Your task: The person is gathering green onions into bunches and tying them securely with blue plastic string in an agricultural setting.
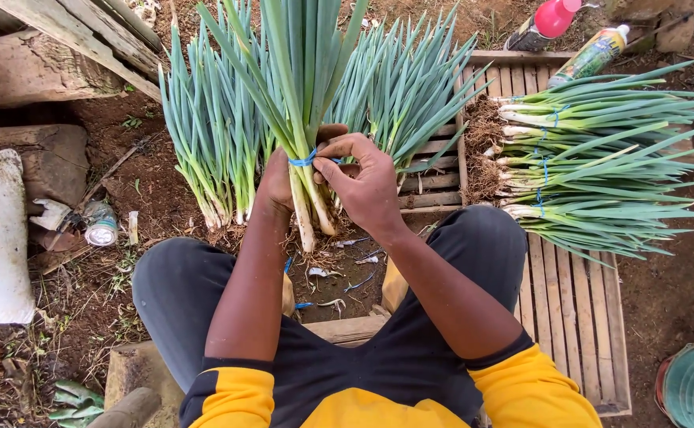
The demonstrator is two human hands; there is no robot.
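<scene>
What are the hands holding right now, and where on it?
A bunch of green onions, gripped low on the stalks: left hand behind, right hand pinching the blue band.

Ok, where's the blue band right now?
The blue band wraps the green onion bunch at centre of the head view, between the left hand and right hand.

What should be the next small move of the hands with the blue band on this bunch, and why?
Probably the right hand should pull the blue band once more around the bunch of green onions, while the left hand grips the stalks. The band is already on, with fingers pinching it, beside the tied bundles.
</scene>
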